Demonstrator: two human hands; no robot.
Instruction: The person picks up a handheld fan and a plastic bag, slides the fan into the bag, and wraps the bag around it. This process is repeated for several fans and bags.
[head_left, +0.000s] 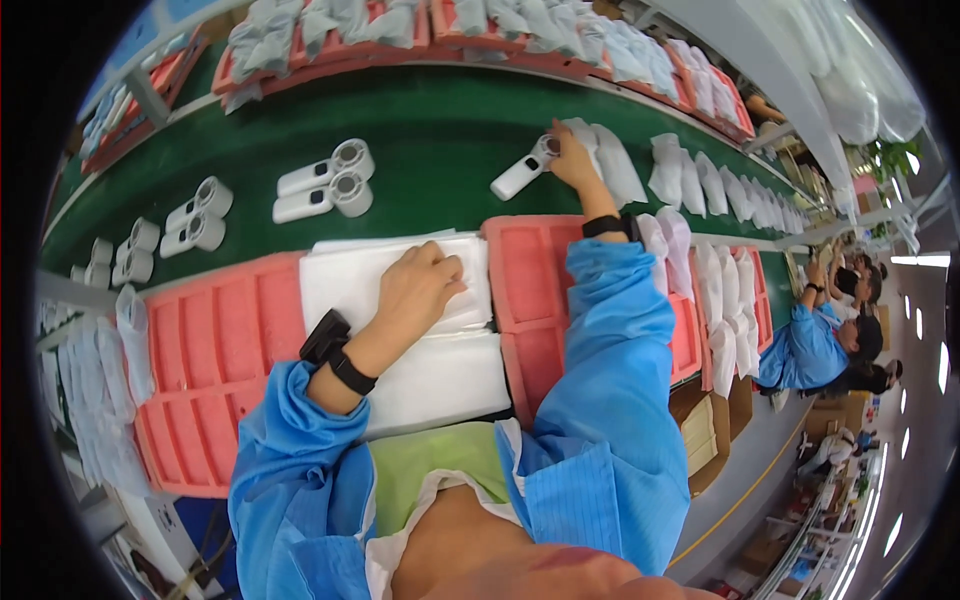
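Note:
My right hand (572,160) reaches far over the green belt, its fingers closed around the round head of a white handheld fan (517,177). The fan lies tilted on the belt, beside fans wrapped in pale pouches (618,165). My left hand (418,288) rests on a pile of thin white pouches (345,285), fingers curled and pinched at the top one. How much of it they grip is partly hidden. Left of the right hand, several bare white fans (305,203) lie in pairs on the belt (430,150).
Pink compartment trays flank the white pile, one on the left (220,370) and one on the right (530,275). Pink trays of wrapped fans (340,25) line a shelf beyond the belt. More wrapped fans (95,385) stand far left. A co-worker in blue (805,345) is at the right.

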